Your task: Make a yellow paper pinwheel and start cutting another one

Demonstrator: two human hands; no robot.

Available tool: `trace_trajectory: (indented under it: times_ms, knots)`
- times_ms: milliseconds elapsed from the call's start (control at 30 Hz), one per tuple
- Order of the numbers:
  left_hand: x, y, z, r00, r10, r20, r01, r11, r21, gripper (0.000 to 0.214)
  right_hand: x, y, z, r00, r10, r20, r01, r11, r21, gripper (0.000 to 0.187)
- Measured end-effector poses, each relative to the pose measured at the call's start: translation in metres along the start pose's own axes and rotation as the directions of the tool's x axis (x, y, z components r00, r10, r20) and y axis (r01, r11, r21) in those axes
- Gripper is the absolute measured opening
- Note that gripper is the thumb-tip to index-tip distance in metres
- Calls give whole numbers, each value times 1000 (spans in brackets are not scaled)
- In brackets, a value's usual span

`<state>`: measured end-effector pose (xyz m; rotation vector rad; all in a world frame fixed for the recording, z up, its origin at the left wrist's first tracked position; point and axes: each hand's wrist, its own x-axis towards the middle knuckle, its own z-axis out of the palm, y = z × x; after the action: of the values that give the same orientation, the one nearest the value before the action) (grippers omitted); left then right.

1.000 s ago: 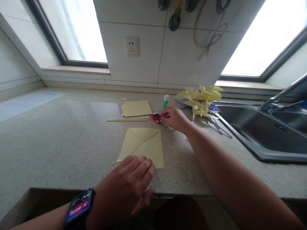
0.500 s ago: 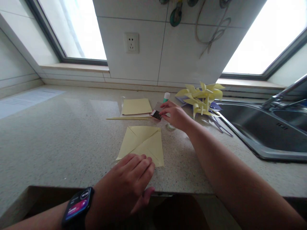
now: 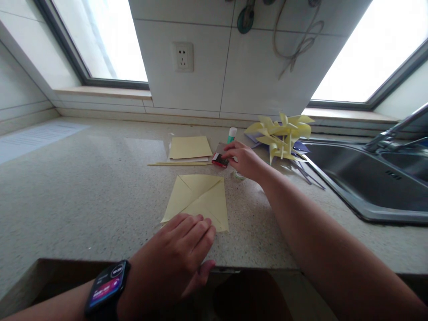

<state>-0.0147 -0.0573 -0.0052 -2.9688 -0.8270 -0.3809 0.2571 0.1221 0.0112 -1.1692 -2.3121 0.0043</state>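
While your left hand (image 3: 187,243) lies palm down over the near edge of the yellow square sheet (image 3: 202,194), its fingers are together and slightly bent, resting on the paper without gripping it. The sheet is flat on the counter (image 3: 100,191) just in front of you; diagonal lines run in from its corners, but whether they are cuts or creases can't be told. The lines seem done, while no corner you can see is folded in to the middle. Beyond it, your right hand (image 3: 244,161) has partly curled fingers touching a small red-and-black box (image 3: 220,159); whether they pinch anything is unclear. To the box's left, thin sticks (image 3: 177,164) lie bare, and a stack of yellow paper (image 3: 190,147) lies behind them. Well to the right, yellow pinwheels (image 3: 276,133) look already assembled, so your sheet appears much less advanced.
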Motion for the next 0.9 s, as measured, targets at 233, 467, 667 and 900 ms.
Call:
trace_trajectory:
  times_ms: [233,467,667,900]
  knots:
    - [1,-1,2,1000,5,-11,-5,1000,8,44,6,-1,3,995,34,95,-29,998,-54,29]
    - [1,0,2,1000,9,-22,-8,1000,23,44,16,-9,0,975,130,178,-100,981,-169,22]
    - [3,1,0,999,19,-26,-18,999,28,43,22,-13,-6,952,183,246,-103,946,-307,20]
    - [2,2,2,999,23,-46,-21,999,38,42,24,-22,-8,940,186,287,-54,910,-411,23]
